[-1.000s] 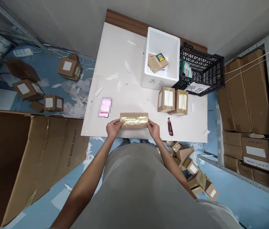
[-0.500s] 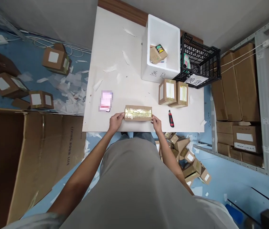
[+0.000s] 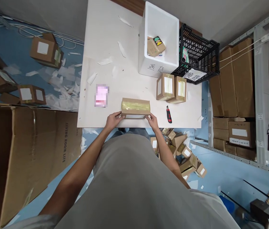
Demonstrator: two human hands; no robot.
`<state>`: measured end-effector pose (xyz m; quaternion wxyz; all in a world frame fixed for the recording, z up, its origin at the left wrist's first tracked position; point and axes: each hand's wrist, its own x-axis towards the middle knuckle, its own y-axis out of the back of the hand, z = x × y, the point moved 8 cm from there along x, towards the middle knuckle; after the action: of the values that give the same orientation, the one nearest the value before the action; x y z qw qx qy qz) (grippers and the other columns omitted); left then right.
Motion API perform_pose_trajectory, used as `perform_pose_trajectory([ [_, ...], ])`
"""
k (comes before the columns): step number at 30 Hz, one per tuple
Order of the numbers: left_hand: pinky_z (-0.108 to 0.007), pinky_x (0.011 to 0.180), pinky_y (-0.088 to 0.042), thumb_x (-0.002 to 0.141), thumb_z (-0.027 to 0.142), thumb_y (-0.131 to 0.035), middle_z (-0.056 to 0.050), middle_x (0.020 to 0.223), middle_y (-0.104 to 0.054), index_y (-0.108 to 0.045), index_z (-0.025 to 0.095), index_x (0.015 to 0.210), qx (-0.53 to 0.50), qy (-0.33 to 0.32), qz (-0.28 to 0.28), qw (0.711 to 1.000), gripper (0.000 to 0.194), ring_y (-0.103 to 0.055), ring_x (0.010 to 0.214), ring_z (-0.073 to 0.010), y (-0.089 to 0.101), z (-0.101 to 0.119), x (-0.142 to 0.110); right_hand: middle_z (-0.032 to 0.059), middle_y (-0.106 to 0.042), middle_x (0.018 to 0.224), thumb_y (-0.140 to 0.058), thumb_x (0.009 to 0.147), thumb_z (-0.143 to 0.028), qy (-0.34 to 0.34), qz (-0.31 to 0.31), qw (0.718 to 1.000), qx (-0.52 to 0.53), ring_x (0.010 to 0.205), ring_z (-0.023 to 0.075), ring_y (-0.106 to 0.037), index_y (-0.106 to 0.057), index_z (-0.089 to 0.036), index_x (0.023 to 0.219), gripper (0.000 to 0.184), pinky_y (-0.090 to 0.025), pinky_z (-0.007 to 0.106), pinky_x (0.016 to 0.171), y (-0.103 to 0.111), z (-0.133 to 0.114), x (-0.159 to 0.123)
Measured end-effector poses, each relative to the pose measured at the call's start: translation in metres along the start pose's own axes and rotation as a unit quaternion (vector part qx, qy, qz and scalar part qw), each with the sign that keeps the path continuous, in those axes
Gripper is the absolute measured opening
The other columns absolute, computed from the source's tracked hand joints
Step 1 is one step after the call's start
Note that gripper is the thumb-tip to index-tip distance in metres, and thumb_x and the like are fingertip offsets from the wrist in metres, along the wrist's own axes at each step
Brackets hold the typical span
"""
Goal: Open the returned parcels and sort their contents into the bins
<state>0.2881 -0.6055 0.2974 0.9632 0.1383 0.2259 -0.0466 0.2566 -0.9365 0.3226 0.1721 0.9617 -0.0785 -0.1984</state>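
A small cardboard box [image 3: 135,107] with yellowish tape along its top is between my hands at the table's front edge. It is tipped so that part of a white label shows on the side facing me. My left hand [image 3: 113,121] grips its left end, thumb low near the bottom corner. At the right end, my right hand [image 3: 152,122] pinches the lower corner. A red and black box cutter [image 3: 169,114] lies to the right of the box. Left of it lies a phone-sized pink item [image 3: 101,95], blurred out.
Two taped boxes [image 3: 169,86] stand before a white foam box [image 3: 158,65] and a black plastic crate [image 3: 199,54]. Paper scraps lie on the white table [image 3: 115,86]. Discarded boxes [image 3: 182,149] heap on the floor at right; a large open carton [image 3: 41,152] stands at left.
The box has turned in my hands, so its labelled side now shows toward me. My hands have shifted to its lower corners. The whole view has moved slightly.
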Motion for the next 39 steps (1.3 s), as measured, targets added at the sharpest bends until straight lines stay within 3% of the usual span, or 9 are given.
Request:
perform_pose_trajectory([
  [4,-0.043,0.116,-0.063,0.095,0.049,-0.082,-0.013,0.133,-0.087,-0.089,0.018,0.127,0.039,-0.035,0.010,0.999,0.046,-0.082,0.125,-0.0342,0.012,0.012,-0.004,0.0130,-0.081,0.150,-0.069,0.102,-0.060,0.025,0.037,0.999,-0.030,0.144,0.0331,-0.073,-0.084,-0.020,0.136,0.054,-0.055,0.050,0.128,0.013,-0.008,-0.004],
  [10,-0.046,0.110,-0.061,0.102,0.049,-0.069,-0.015,0.121,-0.088,-0.091,0.018,0.116,0.132,0.007,0.009,0.991,0.040,-0.081,0.114,-0.0363,0.001,0.010,0.011,0.0137,-0.090,0.126,-0.071,0.102,-0.057,-0.027,0.049,0.995,-0.080,0.123,0.0349,-0.081,-0.089,-0.022,0.111,0.041,-0.061,0.048,0.117,0.007,0.004,0.005],
  [14,-0.044,0.111,-0.061,0.101,0.050,-0.067,-0.016,0.124,-0.087,-0.089,0.018,0.115,0.108,0.011,0.015,0.994,0.041,-0.081,0.115,-0.0346,-0.001,0.004,0.017,0.0139,-0.090,0.126,-0.075,0.099,-0.057,-0.044,0.056,0.996,-0.055,0.124,0.0343,-0.082,-0.088,-0.021,0.106,0.039,-0.062,0.046,0.116,0.009,0.015,0.010],
  [18,-0.040,0.108,-0.064,0.106,0.047,-0.054,-0.016,0.130,-0.086,-0.084,0.016,0.125,0.079,0.027,0.015,0.996,0.047,-0.083,0.110,-0.0285,0.007,-0.012,0.005,0.0157,-0.089,0.127,-0.061,0.105,-0.062,-0.065,0.077,0.995,-0.019,0.122,0.0326,-0.083,-0.087,-0.019,0.111,0.051,-0.063,0.049,0.117,0.014,0.031,-0.003],
  [22,-0.044,0.115,-0.062,0.093,0.037,-0.066,-0.016,0.131,-0.086,-0.083,0.016,0.126,0.072,0.041,0.014,0.996,0.043,-0.083,0.115,-0.0300,0.012,-0.023,-0.012,0.0171,-0.088,0.131,-0.067,0.100,-0.059,-0.087,0.086,0.992,0.005,0.126,0.0327,-0.082,-0.087,-0.017,0.118,0.050,-0.061,0.051,0.121,0.008,0.046,-0.031],
  [26,-0.042,0.108,-0.066,0.080,0.031,-0.076,-0.010,0.111,-0.089,-0.087,0.020,0.116,0.064,0.044,-0.017,0.997,0.039,-0.085,0.103,-0.0296,0.007,-0.023,-0.017,0.0131,-0.088,0.133,-0.081,0.089,-0.057,-0.099,0.073,0.992,0.025,0.125,0.0334,-0.083,-0.087,-0.019,0.126,0.054,-0.063,0.053,0.119,-0.008,0.050,-0.051],
  [29,-0.041,0.107,-0.066,0.080,0.033,-0.080,-0.009,0.110,-0.089,-0.088,0.022,0.110,0.062,0.039,-0.022,0.997,0.033,-0.084,0.100,-0.0293,0.008,-0.012,-0.015,0.0129,-0.089,0.131,-0.085,0.085,-0.059,-0.098,0.076,0.992,0.032,0.126,0.0352,-0.082,-0.089,-0.018,0.123,0.056,-0.064,0.054,0.118,-0.008,0.045,-0.052],
  [33,-0.038,0.102,-0.067,0.084,0.041,-0.085,-0.010,0.120,-0.088,-0.089,0.021,0.106,0.044,-0.005,-0.008,0.999,0.030,-0.084,0.101,-0.0276,0.014,0.022,-0.010,0.0145,-0.089,0.127,-0.085,0.087,-0.064,-0.083,0.093,0.992,0.030,0.125,0.0350,-0.081,-0.091,-0.018,0.115,0.054,-0.065,0.051,0.116,0.013,0.025,-0.037],
  [39,-0.036,0.087,-0.065,0.096,0.050,-0.079,-0.007,0.083,-0.084,-0.089,0.017,0.108,0.044,-0.023,0.043,0.998,0.037,-0.083,0.082,-0.0262,0.019,0.065,0.003,0.0158,-0.089,0.117,-0.079,0.095,-0.069,0.007,0.103,0.994,-0.037,0.114,0.0349,-0.083,-0.092,-0.017,0.109,0.055,-0.065,0.046,0.108,0.042,-0.023,-0.007],
])
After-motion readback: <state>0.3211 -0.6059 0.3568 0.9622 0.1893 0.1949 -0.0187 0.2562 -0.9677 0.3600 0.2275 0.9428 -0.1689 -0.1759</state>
